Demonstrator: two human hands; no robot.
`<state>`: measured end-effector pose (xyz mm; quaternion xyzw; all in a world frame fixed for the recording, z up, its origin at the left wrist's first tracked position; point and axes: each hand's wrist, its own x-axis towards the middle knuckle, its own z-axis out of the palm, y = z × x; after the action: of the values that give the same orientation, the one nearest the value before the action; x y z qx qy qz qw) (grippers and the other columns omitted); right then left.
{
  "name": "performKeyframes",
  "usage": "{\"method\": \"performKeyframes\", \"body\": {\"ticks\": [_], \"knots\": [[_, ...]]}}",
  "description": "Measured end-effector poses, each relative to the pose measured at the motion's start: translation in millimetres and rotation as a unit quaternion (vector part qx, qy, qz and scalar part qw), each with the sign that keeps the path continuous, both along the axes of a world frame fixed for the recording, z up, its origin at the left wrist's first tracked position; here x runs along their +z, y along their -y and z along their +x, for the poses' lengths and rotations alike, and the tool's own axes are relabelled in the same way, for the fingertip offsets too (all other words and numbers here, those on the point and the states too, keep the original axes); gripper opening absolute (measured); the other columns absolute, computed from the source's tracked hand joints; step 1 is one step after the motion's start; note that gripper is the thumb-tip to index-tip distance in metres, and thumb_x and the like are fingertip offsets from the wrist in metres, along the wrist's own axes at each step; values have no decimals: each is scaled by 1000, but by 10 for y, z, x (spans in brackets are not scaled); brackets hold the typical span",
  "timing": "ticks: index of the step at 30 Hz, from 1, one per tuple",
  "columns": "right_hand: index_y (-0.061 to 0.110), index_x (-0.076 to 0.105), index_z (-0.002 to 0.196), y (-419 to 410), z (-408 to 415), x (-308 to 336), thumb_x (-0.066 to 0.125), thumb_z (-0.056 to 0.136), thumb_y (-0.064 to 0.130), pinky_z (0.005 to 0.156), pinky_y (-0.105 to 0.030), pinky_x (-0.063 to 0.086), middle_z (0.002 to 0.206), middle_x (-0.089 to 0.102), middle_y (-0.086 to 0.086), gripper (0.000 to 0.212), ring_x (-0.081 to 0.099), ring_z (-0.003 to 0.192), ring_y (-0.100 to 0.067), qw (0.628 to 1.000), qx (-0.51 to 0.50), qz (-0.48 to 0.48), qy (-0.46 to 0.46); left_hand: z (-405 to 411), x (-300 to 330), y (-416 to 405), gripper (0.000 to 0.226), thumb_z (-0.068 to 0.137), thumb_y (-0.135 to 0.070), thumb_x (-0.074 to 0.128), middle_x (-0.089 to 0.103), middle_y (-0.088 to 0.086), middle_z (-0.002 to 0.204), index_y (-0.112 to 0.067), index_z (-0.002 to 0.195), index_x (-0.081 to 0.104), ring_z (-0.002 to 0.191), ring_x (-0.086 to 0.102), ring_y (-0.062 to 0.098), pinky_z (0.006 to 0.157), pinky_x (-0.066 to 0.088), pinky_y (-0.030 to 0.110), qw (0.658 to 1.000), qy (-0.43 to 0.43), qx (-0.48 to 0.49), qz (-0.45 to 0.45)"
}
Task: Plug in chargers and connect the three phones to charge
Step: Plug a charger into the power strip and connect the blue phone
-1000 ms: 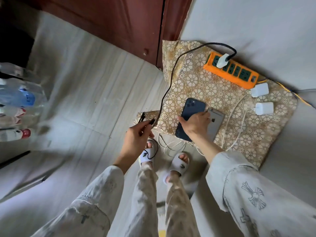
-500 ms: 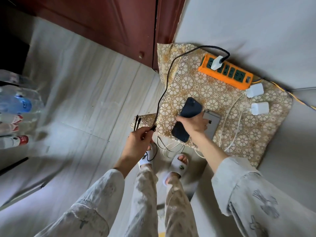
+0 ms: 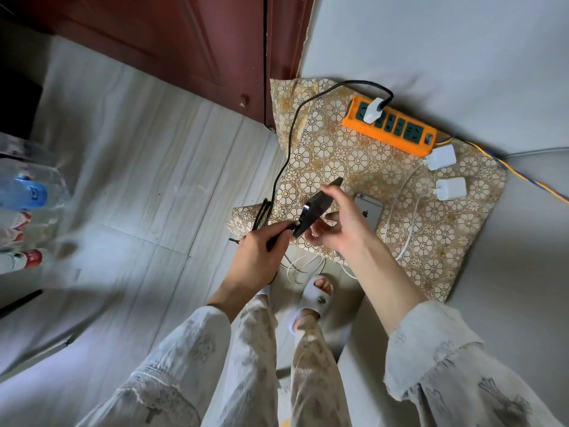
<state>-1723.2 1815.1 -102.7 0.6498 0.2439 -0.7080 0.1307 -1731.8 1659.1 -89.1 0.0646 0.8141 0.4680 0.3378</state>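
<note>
Dark phone (image 3: 314,208) now lifted, tilted edge-on.

Single head-worn view, steeply downward, near hands (image 3: 295,232)

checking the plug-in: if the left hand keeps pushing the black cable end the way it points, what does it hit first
Most likely the bottom edge of the dark phone, held tilted up off the cloth by the right hand. The left hand has the black cable tip almost at that edge; actual contact is unclear.
</note>
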Motion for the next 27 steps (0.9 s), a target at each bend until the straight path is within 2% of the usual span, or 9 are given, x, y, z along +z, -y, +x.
{"method": "performKeyframes", "body": {"ticks": [3,6,8,11,15,18,21,24,27], "knots": [[18,49,78,11,7,36,74,68,27,64,-36,44,78,55,-10,29,52,81,-22,1000,9,19,-4,10,12,-14,21,87,-15,54,51,-16,52,-17,101,69,49,43,5,46,31,8,999,-30,-4,-33],[19,51,77,42,4,58,73,69,27,68,-35,44,81,60,-8,25,56,83,-20,999,7,43,-7,26,30,-27,21,87,-18,53,58,1,63,-21,101,69,62,51,20,60,43,28,995,-64,-5,-74],[17,52,79,77,-13,66,73,68,27,68,-32,44,84,61,-6,25,56,86,-18,998,6,66,-4,28,36,-37,20,87,-19,52,63,7,67,-22,99,69,66,55,32,60,44,32,991,-92,-20,-90],[15,55,82,139,-51,76,72,68,26,64,-29,44,85,60,-4,25,56,83,-15,994,17,112,4,27,41,-59,17,89,-20,50,61,5,67,-17,92,67,63,51,32,55,36,28,980,-153,-42,-117],[12,58,93,143,-87,85,71,70,26,57,-25,40,81,61,-1,29,54,71,-10,989,32,142,5,20,19,-81,18,90,-20,50,69,13,81,-12,92,65,71,57,38,60,43,35,978,-157,-59,-121],[11,58,95,121,-76,78,70,72,25,57,-24,40,77,60,-1,29,53,69,-9,989,35,141,-2,27,-2,-98,17,90,-21,50,68,13,78,-12,87,64,71,56,39,59,41,34,978,-164,-59,-118],[9,59,97,125,-36,51,71,72,25,59,-24,41,77,60,-1,32,54,70,-9,990,26,135,-2,63,-16,-149,17,89,-21,50,66,12,69,-13,87,64,65,55,39,58,43,34,979,-156,-48,-121],[11,59,90,109,-23,5,72,71,25,58,-25,40,77,61,-2,27,55,70,-10,992,14,128,-3,102,-63,-190,16,89,-20,50,56,6,61,-14,84,63,59,46,37,54,39,32,982,-150,-32,-114],[10,58,96,54,-43,-90,72,69,25,54,-23,41,87,61,-5,34,55,74,-13,985,38,166,5,101,-155,-190,16,90,-26,50,62,8,66,-19,95,63,68,56,38,61,48,36,988,-92,-64,-111]]}}
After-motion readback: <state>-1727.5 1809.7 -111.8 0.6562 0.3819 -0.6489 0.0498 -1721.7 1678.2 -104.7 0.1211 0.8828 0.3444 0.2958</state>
